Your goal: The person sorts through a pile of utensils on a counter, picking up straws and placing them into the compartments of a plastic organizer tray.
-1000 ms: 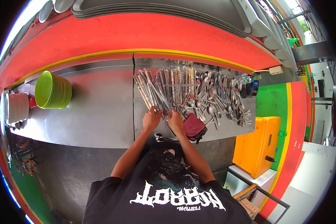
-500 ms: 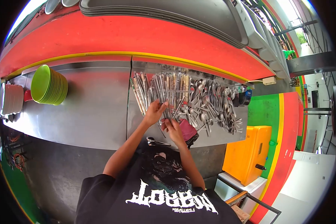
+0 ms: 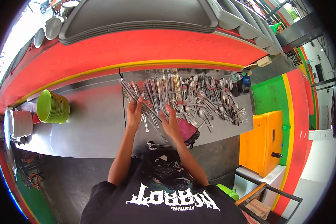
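A loose bundle of long thin metal chopsticks [image 3: 150, 110] slants between my hands, upper ends to the left. My left hand [image 3: 133, 114] grips the bundle, thumb and fingers around it; part of the grip is hidden. My right hand [image 3: 170, 125] is beside the lower ends, fingers apart, its thumb close to the sticks. Behind them, more chopsticks [image 3: 171, 84] lie in a row on the steel counter [image 3: 89, 132]. A heap of spoons and forks [image 3: 212, 100] spreads to the right. Beside my right wrist is a pink and black cloth-like item [image 3: 186, 128]. A few spoons [image 3: 156, 145] lie near the front edge.
Stacked green bowls [image 3: 53, 106] and pale dishes [image 3: 21, 123] stand at the left. Dark trays [image 3: 138, 18] sit on the red ledge [image 3: 145, 48] at the back. A bottle and a blue-black object [image 3: 244, 84] are at the right end, near an orange box [image 3: 259, 143].
The chopstick bundle has tipped from near upright to slanting left. My hands have moved apart and the right hand's fingers have spread. The camera view has shifted.
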Available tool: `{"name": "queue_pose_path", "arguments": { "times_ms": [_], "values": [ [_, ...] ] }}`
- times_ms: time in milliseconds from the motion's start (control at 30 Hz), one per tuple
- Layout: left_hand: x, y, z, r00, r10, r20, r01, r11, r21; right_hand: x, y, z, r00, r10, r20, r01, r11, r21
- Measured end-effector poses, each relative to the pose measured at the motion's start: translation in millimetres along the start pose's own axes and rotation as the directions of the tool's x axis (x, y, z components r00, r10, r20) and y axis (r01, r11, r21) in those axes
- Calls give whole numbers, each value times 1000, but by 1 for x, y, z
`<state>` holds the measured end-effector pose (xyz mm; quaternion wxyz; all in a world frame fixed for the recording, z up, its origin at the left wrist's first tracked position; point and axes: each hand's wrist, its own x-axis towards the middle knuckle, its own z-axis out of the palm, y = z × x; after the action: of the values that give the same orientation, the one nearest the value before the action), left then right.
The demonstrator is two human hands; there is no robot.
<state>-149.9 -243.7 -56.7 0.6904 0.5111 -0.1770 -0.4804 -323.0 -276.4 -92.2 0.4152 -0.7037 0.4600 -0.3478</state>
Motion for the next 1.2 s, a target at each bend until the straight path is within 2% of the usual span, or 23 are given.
{"name": "queue_pose_path", "arguments": {
  "times_ms": [67, 100, 167, 233, 300, 367, 400, 433, 500, 533, 600, 633, 733, 833, 867, 967, 1033, 1100, 1167, 1200],
  "values": [
    [-4, 10, 12, 999, 2, -36, -3, 1000, -27, -1, 5, 4, 987, 136, 84, -158, 907, 391],
    [-6, 17, 22, 999, 5, -50, -7, 999, -43, -1, 1, -1, 953, 233, 191, -300, 790, 535],
    [-10, 19, 41, 998, 12, -65, -15, 999, -50, 0, -18, -20, 834, 333, 439, -550, 451, 703],
    [-8, 9, 59, 997, 58, -54, -59, 998, -23, 4, -25, -30, 842, 370, 393, -533, 455, 713],
    [-9, -1, 87, 981, 167, -94, -154, 979, 131, 13, -14, -44, 841, 374, 392, -539, 506, 674],
    [-4, -28, 92, 971, 238, -33, -196, 863, 466, 22, -25, -61, 850, 415, 324, -510, 496, 702],
    [-9, -23, 109, 977, 215, -9, -185, 860, 475, 26, -28, -68, 853, 434, 290, -495, 493, 716],
    [-15, -20, 128, 981, 193, 12, -175, 857, 484, 33, -23, -70, 905, 404, 136, -374, 601, 706],
    [-7, -48, 141, 986, 156, 54, -162, 852, 498, 38, -9, -81, 915, 402, 34, -306, 636, 709],
    [-5, -49, 153, 970, 208, 125, -243, 824, 513, 41, 0, -91, 896, 435, 90, -353, 573, 740],
    [2, -47, 175, 931, 276, 239, -364, 745, 559, 49, 5, -104, 961, 238, -138, -119, 811, 572],
    [8, -47, 186, 918, 283, 279, -397, 697, 597, 54, 2, -117, 975, 178, -131, -73, 820, 567],
    [17, -34, 217, 924, 212, 318, -358, 770, 528, 66, -3, -143, 988, 98, -115, -23, 850, 527],
    [20, 26, 273, 818, 332, 470, -514, 790, 335, 100, -20, -180, 991, 46, -128, 23, 872, 489],
    [51, 0, 264, 768, 365, 527, -619, 634, 463, 113, -32, -195, 991, 35, -130, 32, 875, 483],
    [60, 82, 321, 749, 405, 525, -650, 607, 458, 161, -70, -240, 973, -151, -177, 205, 917, 342],
    [71, 119, 353, 695, 549, 465, -715, 600, 360, 192, -103, -262, 969, -182, -166, 226, 923, 310],
    [86, 157, 382, 643, 628, 438, -764, 559, 321, 230, -136, -282, 926, -340, -164, 366, 914, 174],
    [111, 194, 403, 689, 583, 432, -724, 525, 447, 274, -166, -291, 794, -553, -251, 582, 811, 53],
    [126, 212, 411, 654, 598, 464, -749, 425, 509, 298, -172, -295, 745, -610, -270, 612, 786, -87]
  ]
}}
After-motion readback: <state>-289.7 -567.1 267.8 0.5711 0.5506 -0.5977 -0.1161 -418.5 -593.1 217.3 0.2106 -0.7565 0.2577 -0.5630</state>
